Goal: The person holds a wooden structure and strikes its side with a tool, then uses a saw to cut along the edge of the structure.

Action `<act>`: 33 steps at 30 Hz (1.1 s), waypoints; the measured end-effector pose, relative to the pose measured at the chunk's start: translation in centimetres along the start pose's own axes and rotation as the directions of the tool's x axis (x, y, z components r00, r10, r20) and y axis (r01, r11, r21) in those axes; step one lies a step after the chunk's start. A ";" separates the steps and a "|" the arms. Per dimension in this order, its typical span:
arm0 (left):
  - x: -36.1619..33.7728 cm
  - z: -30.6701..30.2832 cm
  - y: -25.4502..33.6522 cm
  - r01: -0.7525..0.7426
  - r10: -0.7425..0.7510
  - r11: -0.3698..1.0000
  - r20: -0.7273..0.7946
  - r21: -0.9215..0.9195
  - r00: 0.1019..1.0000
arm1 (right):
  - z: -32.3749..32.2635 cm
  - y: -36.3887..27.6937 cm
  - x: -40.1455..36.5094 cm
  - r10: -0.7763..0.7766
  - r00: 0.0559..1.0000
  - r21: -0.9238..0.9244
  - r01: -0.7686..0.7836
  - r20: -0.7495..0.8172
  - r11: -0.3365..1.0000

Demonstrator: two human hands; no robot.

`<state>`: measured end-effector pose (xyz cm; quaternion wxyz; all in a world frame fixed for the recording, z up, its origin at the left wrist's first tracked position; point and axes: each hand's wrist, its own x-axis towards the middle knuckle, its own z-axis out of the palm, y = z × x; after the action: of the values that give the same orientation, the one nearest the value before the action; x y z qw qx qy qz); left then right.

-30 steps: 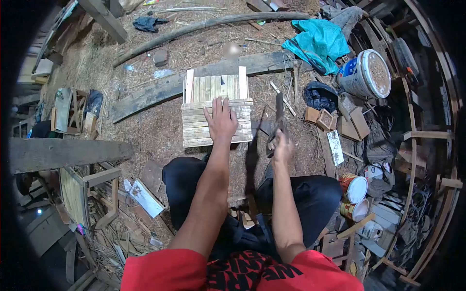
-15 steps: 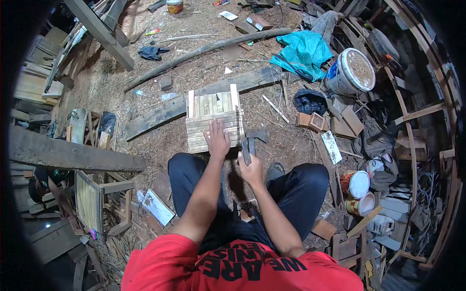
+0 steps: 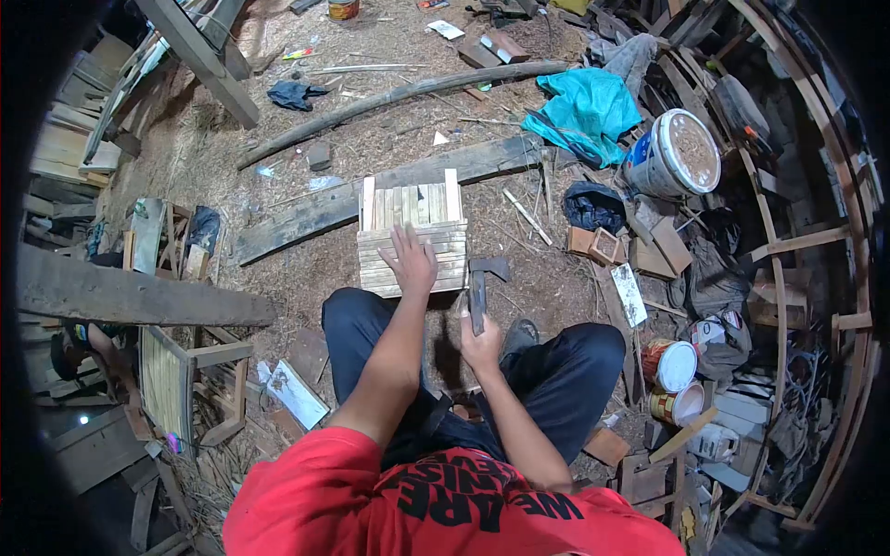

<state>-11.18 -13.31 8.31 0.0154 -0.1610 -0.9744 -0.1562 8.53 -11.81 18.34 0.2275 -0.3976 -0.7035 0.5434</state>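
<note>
A small slatted wooden piece (image 3: 417, 255), like a low stool or crate, sits on the ground before my knees. Two pale uprights (image 3: 452, 195) stick out at its far end. My left hand (image 3: 413, 267) lies on its near slats with fingers spread, the tips slightly blurred. Just right of the slats, my right hand (image 3: 480, 345) is closed around the lower handle of a hatchet (image 3: 478, 295). Its dark head points away from me, with the blade to the right. The handle's end is partly hidden by the hand.
A dark plank (image 3: 306, 222) lies behind the slatted piece, and a long pole (image 3: 399, 95) beyond it. To the right are a teal plastic sheet (image 3: 593, 107), a large bucket (image 3: 672, 153), wood blocks (image 3: 607, 246) and paint cans (image 3: 675, 368). A heavy beam (image 3: 139, 287) juts in from the left.
My right hand has drawn back slightly toward me, and the dark tool beside the slats has swung away from their edge. My left hand has shifted slightly on the slats.
</note>
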 end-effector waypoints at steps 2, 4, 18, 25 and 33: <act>1.1 1.8 0.7 0.204 -0.207 0.978 -0.066 -0.042 0.976 | 0.2 0.3 0.5 -0.011 0.999 0.039 0.013 -0.030 0.999; 2.1 1.5 1.4 0.324 -0.332 0.943 -0.125 -0.082 0.935 | 0.4 0.0 1.0 -0.007 0.999 0.061 0.009 -0.033 0.998; 3.1 0.8 2.7 0.408 -0.399 0.909 -0.104 0.090 0.911 | 2.5 -2.3 7.6 0.149 0.985 -0.046 -0.146 0.091 0.988; 3.2 0.8 2.6 0.404 -0.393 0.910 -0.117 0.090 0.912 | -0.1 -2.3 3.7 0.123 0.988 -0.111 -0.113 0.088 0.987; 2.6 0.7 2.3 0.344 -0.336 0.938 -0.112 0.054 0.935 | 3.9 -0.9 10.5 0.076 0.997 -0.103 -0.077 -0.017 0.992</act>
<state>-12.90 -10.24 8.50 0.0430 0.0187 -0.9906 -0.1288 -0.81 -5.69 16.81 0.1901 -0.4393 -0.7135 0.5117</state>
